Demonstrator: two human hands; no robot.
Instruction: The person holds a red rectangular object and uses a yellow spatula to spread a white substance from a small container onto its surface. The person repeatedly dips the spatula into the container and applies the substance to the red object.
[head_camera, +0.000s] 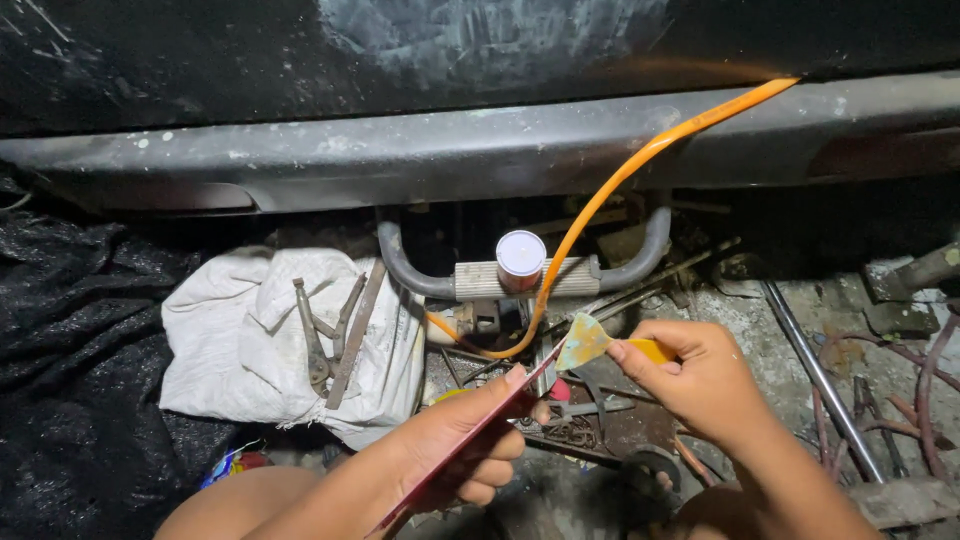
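Note:
My right hand (692, 378) grips the yellow handle of a small putty scraper (584, 343), whose pale smeared blade points left. My left hand (455, 442) holds a thin red flat board (470, 440) edge-on, with its upper tip just under the scraper blade. The blade and the board tip meet, or nearly meet, at the centre of the view. Both hands hover over a cluttered patch of ground in front of a dark vehicle body panel (480, 150).
An orange hose (640, 165) curves from upper right down to the centre. A white-capped can (521, 260) stands on a ribbed grey handlebar (520, 275). Left lies a white sack (260, 340) with rusty pliers (325, 335). Metal rods (820, 375) and scrap lie at right.

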